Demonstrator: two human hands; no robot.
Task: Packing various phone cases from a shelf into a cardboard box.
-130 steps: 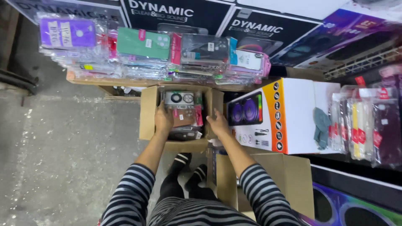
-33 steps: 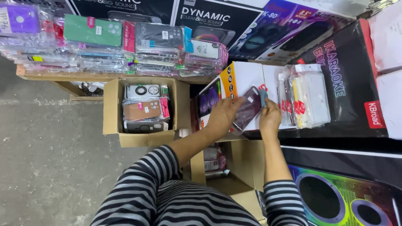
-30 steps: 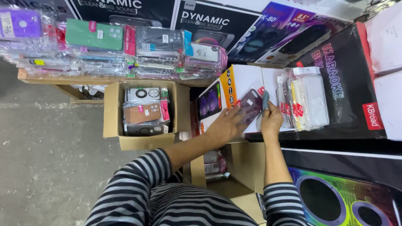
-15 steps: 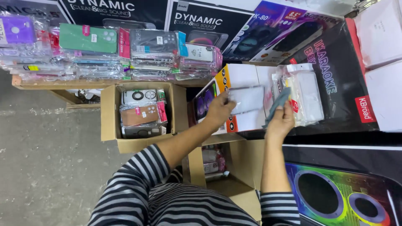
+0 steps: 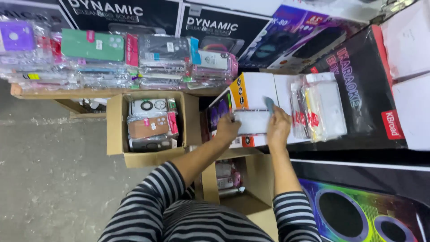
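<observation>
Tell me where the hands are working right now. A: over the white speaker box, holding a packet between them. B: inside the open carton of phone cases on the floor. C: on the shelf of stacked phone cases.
A: the left hand and the right hand grip a pale packet over the white speaker box; the open carton sits apart, untouched.

The sleeves [image 5: 148, 197] are striped black and grey. The packet [image 5: 251, 122] between the left hand [image 5: 227, 129] and right hand [image 5: 278, 127] shows pale, whitish plastic, and the cloth [image 5: 268, 104] at its 1 o'clock is dull blue-grey. The speaker box [image 5: 255, 92] beneath is white with an orange band. At 9 o'clock, a brown carton [image 5: 117, 130] holds a tan case [image 5: 148, 127]. At 11 o'clock lie a green case [image 5: 92, 45] and a purple case [image 5: 17, 36].
</observation>
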